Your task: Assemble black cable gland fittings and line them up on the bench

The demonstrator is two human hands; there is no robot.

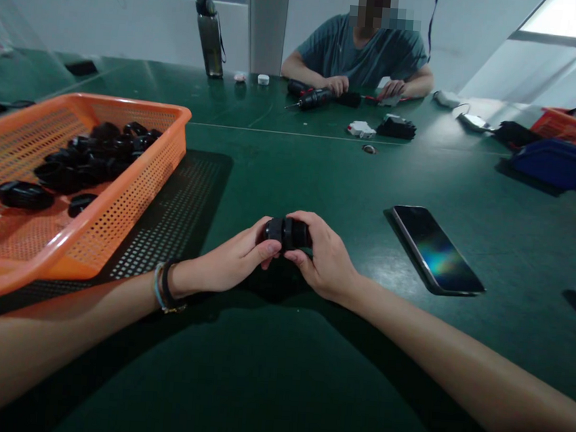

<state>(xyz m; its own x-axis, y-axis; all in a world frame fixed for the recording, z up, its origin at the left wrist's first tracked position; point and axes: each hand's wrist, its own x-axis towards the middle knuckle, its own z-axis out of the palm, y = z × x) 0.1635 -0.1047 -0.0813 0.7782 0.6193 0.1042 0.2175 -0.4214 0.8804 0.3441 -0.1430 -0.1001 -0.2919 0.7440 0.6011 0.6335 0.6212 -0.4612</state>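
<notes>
A black ribbed cylindrical part [287, 232] lies sideways between my two hands, just above the green table [291, 177]. The fingers and thumb of my left hand [240, 255] close around its left end. Around its right end are the fingers of my right hand [327, 255], thumb below and index finger on top. Both hands are closed on this same part. An orange basket [140, 209] at the left holds several similar black parts [107, 154].
A phone [436, 249] lies to the right of my hands. Across the table a person [365, 57] sits near a black power drill [313, 99]. A bottle [210, 43] stands at the back left. At the far right is a blue bin [561, 163].
</notes>
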